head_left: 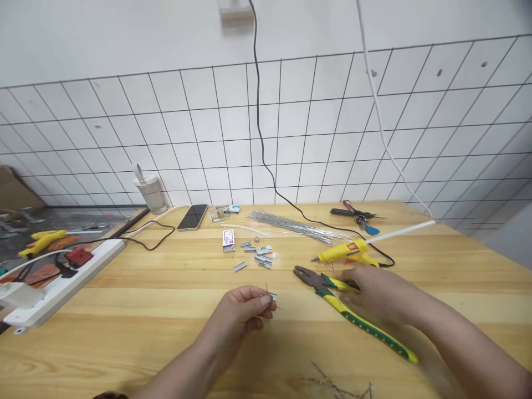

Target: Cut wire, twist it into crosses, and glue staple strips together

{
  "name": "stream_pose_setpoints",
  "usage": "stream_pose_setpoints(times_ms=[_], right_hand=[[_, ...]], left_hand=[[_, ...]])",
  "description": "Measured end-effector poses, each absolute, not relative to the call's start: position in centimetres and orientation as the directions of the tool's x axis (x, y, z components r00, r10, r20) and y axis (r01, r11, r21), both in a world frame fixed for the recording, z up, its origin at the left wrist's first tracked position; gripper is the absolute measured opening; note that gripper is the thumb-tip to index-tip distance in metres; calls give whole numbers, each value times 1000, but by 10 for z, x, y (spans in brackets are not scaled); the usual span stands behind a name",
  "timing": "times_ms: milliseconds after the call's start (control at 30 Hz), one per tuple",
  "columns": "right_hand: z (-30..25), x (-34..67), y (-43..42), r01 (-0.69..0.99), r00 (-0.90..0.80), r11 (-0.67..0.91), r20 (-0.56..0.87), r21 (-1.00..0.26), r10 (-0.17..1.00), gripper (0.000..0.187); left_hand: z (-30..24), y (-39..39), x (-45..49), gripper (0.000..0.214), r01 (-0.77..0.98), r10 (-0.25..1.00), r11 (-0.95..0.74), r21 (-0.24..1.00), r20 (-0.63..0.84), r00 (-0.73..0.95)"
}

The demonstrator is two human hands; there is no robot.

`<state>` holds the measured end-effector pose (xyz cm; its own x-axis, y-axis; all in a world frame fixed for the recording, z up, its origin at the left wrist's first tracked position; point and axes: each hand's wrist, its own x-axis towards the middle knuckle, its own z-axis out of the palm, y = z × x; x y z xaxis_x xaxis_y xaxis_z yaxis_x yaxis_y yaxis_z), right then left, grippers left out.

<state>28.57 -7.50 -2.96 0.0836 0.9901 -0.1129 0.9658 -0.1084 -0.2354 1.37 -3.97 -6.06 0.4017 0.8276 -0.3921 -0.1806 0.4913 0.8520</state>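
Note:
My left hand [245, 311] is closed in a pinch on a small metal staple piece with a thin wire end [271, 296], held just above the wooden table [166, 310]. My right hand [374, 293] rests on the yellow-green pliers [353, 316], its fingers curled over the handles near the jaws. The pliers lie flat, jaws pointing left. Just beyond them lies a yellow glue gun [347, 252] with a white glue stick. Loose staple strips [260, 256] and a small staple box [228, 240] lie ahead of my left hand.
A bundle of thin wires [299, 226] lies at the back centre. A phone [193, 216], a white cup [150, 193], small pliers with keys [357, 216] and a white power strip [62, 282] with a red plug sit around. Wire scraps [336, 385] lie near the front edge.

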Motion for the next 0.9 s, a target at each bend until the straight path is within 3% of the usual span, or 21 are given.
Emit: stream_pose_setpoints(times_ms=[100,167,267,333,467,667,900], right_hand=[[-23,269,-80,976,83,-97,-83,-196,993,12],[-18,250,-85,968,13,-25,-47,-250,999,11],[-16,219,-95,772,-136,112,8,-625,991,12],[-21,203,-99,711,-136,146,69,-688,988,7],[-35,191,-101,669,-144,239,192,-704,971,1],[-40,195,-98,650,-195,325,262,-687,945,13],[-32,201,-96,660,-228,289,182,-694,957,14]], left_hand=[[-69,-45,17,29,-253,812,551,795,-440,385],[-70,-48,20,28,-284,793,584,760,-461,397],[-66,-52,23,24,-323,779,604,728,-453,434],[-62,-56,25,20,-339,774,603,722,-429,465],[-60,-62,27,19,-310,753,609,730,-411,514],[-58,-58,21,21,-246,765,559,792,-378,522],[-44,-46,8,23,-43,894,174,984,-140,426]])
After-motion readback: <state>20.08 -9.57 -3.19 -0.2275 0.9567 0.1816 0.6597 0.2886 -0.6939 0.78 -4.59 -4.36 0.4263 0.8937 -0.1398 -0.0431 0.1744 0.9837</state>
